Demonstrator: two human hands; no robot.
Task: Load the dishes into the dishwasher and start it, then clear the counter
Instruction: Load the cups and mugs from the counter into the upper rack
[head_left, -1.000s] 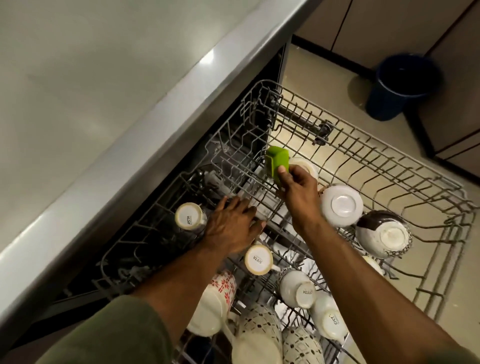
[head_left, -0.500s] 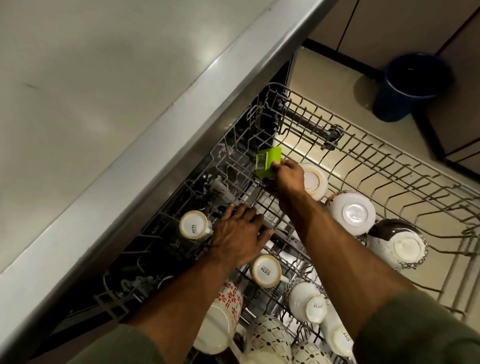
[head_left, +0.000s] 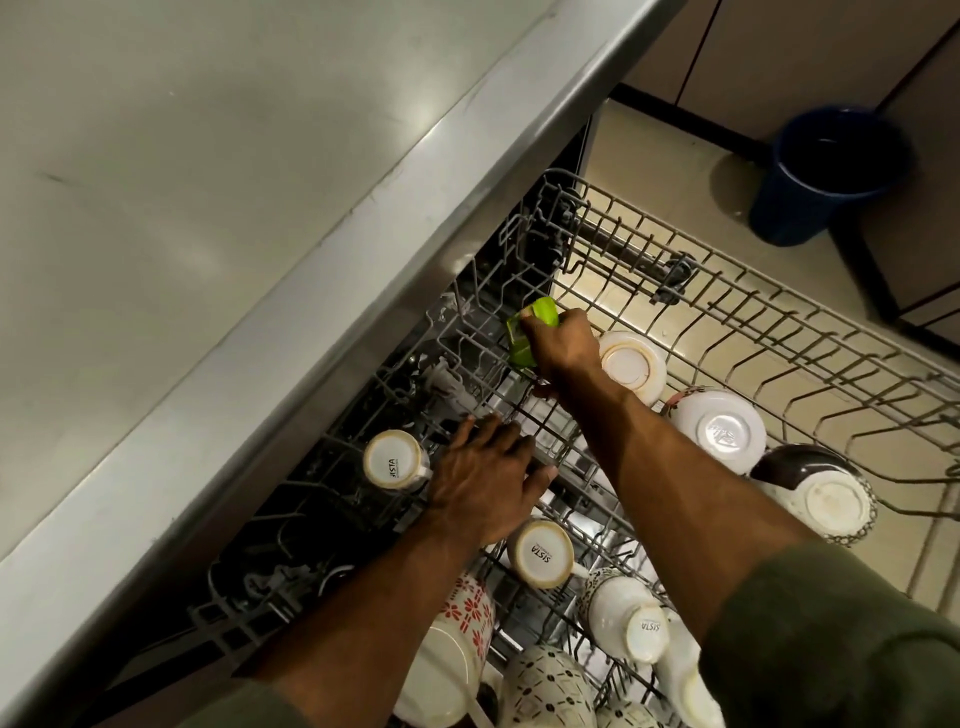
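Note:
The dishwasher's upper wire rack (head_left: 737, 291) is pulled out below the steel counter edge. My right hand (head_left: 563, 348) grips a small green container (head_left: 524, 338) at the rack's far left corner, low among the wires. My left hand (head_left: 483, 483) rests flat on the rack wires with fingers spread, between two upturned white cups (head_left: 392, 460) (head_left: 540, 553). Upturned white bowls (head_left: 631, 364) (head_left: 722, 428) and a dark-rimmed bowl (head_left: 821, 493) sit to the right. More patterned mugs (head_left: 457, 649) stand at the near end.
A steel counter (head_left: 208, 234) fills the left of the view, overhanging the dishwasher opening. A blue bucket (head_left: 826, 176) stands on the tiled floor at the far right, beside brown cabinet doors (head_left: 810, 52). The rack's right half holds bare tines.
My right hand has lowered the green container and tipped it down into the rack's far left corner. The left hand has stayed on the wires.

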